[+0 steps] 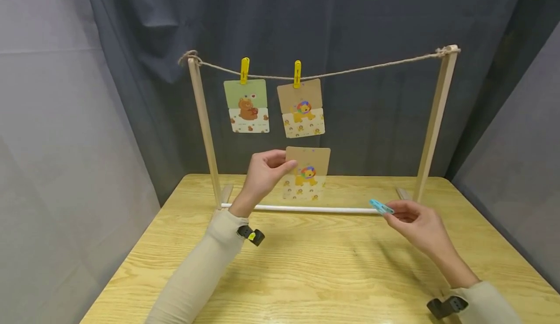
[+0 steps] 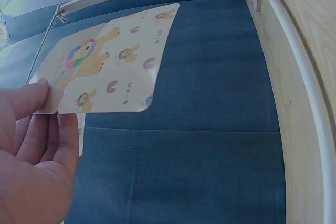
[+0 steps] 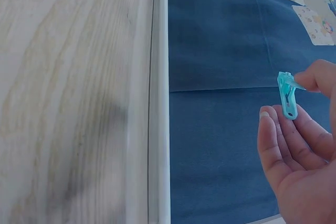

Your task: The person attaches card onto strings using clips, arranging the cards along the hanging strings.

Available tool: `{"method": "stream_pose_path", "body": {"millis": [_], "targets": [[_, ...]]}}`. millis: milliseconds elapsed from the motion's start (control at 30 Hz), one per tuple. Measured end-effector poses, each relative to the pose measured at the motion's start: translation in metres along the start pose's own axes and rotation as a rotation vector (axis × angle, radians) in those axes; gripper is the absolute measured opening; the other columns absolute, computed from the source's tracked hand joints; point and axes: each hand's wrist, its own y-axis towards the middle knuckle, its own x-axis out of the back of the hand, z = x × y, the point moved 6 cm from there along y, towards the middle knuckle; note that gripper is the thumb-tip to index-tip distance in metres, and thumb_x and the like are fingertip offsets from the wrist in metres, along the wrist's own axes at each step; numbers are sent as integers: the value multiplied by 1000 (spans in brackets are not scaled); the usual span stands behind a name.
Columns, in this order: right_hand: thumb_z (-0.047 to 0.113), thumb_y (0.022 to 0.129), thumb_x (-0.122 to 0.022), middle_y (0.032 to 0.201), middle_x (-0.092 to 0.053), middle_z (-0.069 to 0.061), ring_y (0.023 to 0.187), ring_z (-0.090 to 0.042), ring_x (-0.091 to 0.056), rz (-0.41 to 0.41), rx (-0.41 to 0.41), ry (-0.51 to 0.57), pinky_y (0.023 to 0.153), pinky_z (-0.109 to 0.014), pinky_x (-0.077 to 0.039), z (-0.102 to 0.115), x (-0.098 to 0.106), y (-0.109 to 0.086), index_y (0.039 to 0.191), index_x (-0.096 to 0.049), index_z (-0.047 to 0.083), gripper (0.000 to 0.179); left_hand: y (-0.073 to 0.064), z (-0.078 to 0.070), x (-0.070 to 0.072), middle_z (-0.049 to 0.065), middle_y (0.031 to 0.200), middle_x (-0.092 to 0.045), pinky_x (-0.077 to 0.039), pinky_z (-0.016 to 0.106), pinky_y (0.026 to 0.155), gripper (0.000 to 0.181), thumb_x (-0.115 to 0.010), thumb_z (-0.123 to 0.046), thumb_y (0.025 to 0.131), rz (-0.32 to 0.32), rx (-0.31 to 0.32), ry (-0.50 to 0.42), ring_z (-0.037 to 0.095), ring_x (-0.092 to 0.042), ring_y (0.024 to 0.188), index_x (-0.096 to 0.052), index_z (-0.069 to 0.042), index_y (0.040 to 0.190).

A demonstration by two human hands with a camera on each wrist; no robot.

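My left hand pinches a lion card by its left edge, thumb in front. The card, brown above and pale with small lions and rainbows below, is held upright beneath the string. At the right, my right hand pinches a light blue clothespin between thumb and fingers, also seen in the right wrist view as a turquoise clothespin. A bear card and another lion card hang on the string, each from a yellow clothespin.
The string is tied between a left wooden post and a right wooden post. A white rod joins the posts low down, above the wooden table. Behind the frame hangs a dark curtain.
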Motion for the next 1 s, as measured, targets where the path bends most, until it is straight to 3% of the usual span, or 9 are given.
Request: {"method": "stream_pose_path", "body": {"millis": [167,333,533,800,1000], "targets": [[31,95,-77,103,-77,-7,83,-4,-71,-10,-1,-16,68,-23,-57,3,2,2,120,-74,8,34,5,-4,-3,6,98,-80,-60,32,83,24,-83,-24,91,-21,11,4,19,-76,92,-80,-10,110],[36,96,-76,106,-77,-7,84,-2,-71,-13,8,-52,68,-23,-57,8,2,5,120,-74,11,34,11,-12,-9,6,97,-80,-58,29,76,25,-83,-24,90,-36,-3,13,17,-75,91,-80,-9,110],[36,97,-75,114,-74,-12,83,-3,-70,-36,24,-58,67,-22,-56,20,11,9,121,-74,11,35,20,-19,-15,7,100,-80,-60,32,85,24,-82,-24,92,-41,-18,-9,17,-76,93,-80,-7,109],[34,97,-75,98,-74,11,81,-1,-70,-76,48,-40,66,-19,-55,36,29,17,122,-74,9,35,28,-19,-17,10,105,-79,-60,32,87,29,-82,-22,92,-90,-1,5,17,-75,96,-78,-4,114],[33,96,-76,92,-74,13,77,1,-69,-140,72,-64,64,-17,-53,47,49,20,120,-75,10,34,33,-18,-27,14,114,-77,-59,33,91,40,-82,-23,92,-101,16,-1,20,-74,103,-74,-1,124]]}}
